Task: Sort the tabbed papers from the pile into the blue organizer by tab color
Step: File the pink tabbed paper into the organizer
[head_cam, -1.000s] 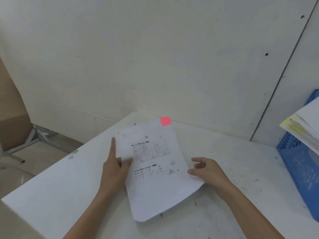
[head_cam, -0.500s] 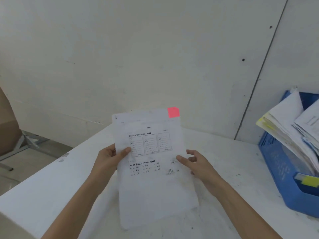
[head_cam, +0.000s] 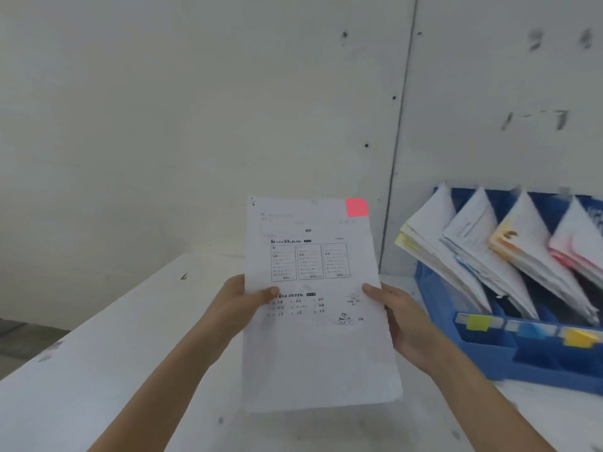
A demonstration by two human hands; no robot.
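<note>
The tabletop (head_cam: 98, 370) lies below the sheet (head_cam: 319, 353). The sheet is held upright above it, printed side facing the camera. The left hand (head_cam: 238, 305) grips the sheet's left edge at mid-height, thumb on the front and fingers curled behind. The right hand (head_cam: 404, 321) grips the sheet's right edge at about the same height, thumb on the front and the other fingers hidden behind the sheet. A pink tab (head_cam: 356, 207) sits at the sheet's top right corner. The organizer (head_cam: 489, 357) stands on the tabletop right of the sheet, apart from it. Its compartments hold leaning stacks (head_cam: 473, 256) of paper. Coloured labels (head_cam: 478, 322) line its near rim. The wall (head_cam: 195, 109) stands behind the sheet.
</note>
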